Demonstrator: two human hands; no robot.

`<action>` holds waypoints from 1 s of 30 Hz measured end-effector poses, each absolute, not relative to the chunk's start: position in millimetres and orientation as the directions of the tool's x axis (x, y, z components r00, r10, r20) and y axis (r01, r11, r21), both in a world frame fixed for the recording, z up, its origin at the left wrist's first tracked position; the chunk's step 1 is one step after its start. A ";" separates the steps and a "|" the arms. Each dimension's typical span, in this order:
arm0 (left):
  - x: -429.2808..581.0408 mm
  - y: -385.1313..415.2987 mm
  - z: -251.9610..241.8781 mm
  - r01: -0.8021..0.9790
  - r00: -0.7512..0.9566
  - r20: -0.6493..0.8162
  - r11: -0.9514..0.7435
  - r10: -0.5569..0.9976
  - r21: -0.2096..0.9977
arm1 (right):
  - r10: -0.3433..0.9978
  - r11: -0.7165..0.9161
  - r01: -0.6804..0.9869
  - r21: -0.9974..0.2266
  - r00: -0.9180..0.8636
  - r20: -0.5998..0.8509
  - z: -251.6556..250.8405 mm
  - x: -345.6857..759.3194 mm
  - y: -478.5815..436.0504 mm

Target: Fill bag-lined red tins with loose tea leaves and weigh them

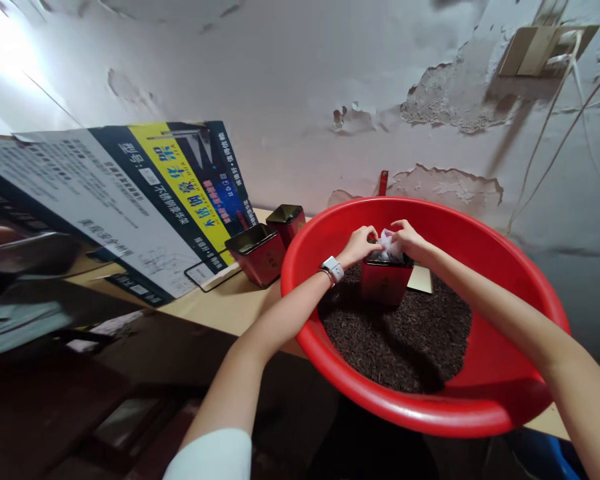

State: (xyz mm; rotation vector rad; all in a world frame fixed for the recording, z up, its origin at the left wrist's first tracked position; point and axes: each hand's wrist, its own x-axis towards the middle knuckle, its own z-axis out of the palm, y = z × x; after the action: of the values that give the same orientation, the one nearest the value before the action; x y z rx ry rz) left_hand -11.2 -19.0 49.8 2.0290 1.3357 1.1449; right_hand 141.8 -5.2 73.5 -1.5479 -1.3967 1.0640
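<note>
A red square tin (386,283) stands upright on dark loose tea leaves (395,347) inside a large red basin (410,421). Out of the tin's top pokes a clear plastic bag (390,245). My left hand (360,245), with a watch on its wrist, pinches the bag's near left edge. From the other side my right hand (407,239) has its fingers closed on the bag's right edge. How full the bag is cannot be made out. Just right of the tin, a flat pale-gold piece (420,279), perhaps a lid, lies on the leaves.
Two more red tins, a nearer one (260,257) and a farther one (287,221), stand open-topped left of the basin. A large printed cardboard box (145,200) leans beside them on the table (220,307). Behind is a peeling wall with a socket box (545,50) and hanging cords.
</note>
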 end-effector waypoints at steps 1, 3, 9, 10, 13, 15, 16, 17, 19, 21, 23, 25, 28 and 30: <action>-7.1 -20.1 48.1 0.572 0.182 0.415 -0.439 0.891 0.692 | 0.994 -0.111 0.308 -0.945 0.039 -0.104 71.5 141.6 -7.7; -0.3 -23.0 46.3 0.653 0.193 0.445 -0.452 0.875 0.607 | 0.992 -0.113 0.298 -0.948 -0.025 -0.126 68.3 143.5 -12.4; 6.4 -27.0 49.7 0.773 0.359 0.431 -0.523 0.828 0.360 | 0.924 0.297 0.609 -0.736 -0.378 0.061 76.9 172.3 -18.9; 6.4 -26.5 51.1 0.777 0.397 0.400 -0.535 0.826 0.333 | 0.893 0.413 0.662 -0.625 -0.430 0.135 78.0 177.8 -19.6; 6.9 -24.4 55.7 0.767 0.491 0.254 -0.552 0.833 0.327 | 0.824 0.565 0.764 -0.312 -0.513 0.240 73.9 189.1 -20.6; 8.3 -23.8 59.6 0.757 0.519 0.155 -0.536 0.841 0.374 | 0.852 0.524 0.797 -0.300 -0.485 0.199 66.6 194.4 -17.7; 9.6 -23.9 61.8 0.758 0.526 0.110 -0.523 0.843 0.389 | 0.868 0.496 0.792 -0.355 -0.459 0.190 62.2 198.0 -14.6; 11.3 -24.2 64.1 0.765 0.531 0.070 -0.514 0.844 0.388 | 0.884 0.466 0.772 -0.431 -0.423 0.198 57.4 202.9 -10.5; 16.1 -25.0 68.2 0.784 0.557 -0.003 -0.524 0.831 0.335 | 0.926 0.379 0.759 -0.529 -0.317 0.207 45.2 217.5 -1.4; 21.8 -25.5 70.0 0.795 0.583 -0.061 -0.553 0.810 0.247 | 0.963 0.265 0.846 -0.463 -0.206 0.175 27.9 235.7 5.3; 26.6 -24.9 68.0 0.803 0.588 -0.089 -0.566 0.804 0.185 | 0.982 0.187 0.931 -0.315 -0.170 0.080 5.8 251.3 7.0; 27.9 -23.0 62.1 0.806 0.584 -0.086 -0.565 0.807 0.176 | 0.978 0.199 0.949 -0.245 -0.209 -0.013 -17.6 258.7 4.0; 22.0 -20.1 50.1 0.783 0.592 0.025 -0.583 0.805 0.219 | 0.956 0.260 0.945 -0.200 -0.281 -0.085 -45.0 253.5 -3.8; 15.4 -19.8 44.8 0.750 0.603 0.122 -0.613 0.788 0.247 | 0.936 0.322 0.936 -0.139 -0.337 -0.101 -55.3 245.7 -7.8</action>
State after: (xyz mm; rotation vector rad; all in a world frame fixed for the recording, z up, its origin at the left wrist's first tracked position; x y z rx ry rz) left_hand 15.4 -19.8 44.8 2.6571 1.2865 0.3281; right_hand 245.7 -7.8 -55.3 -1.8099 -2.5561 0.2714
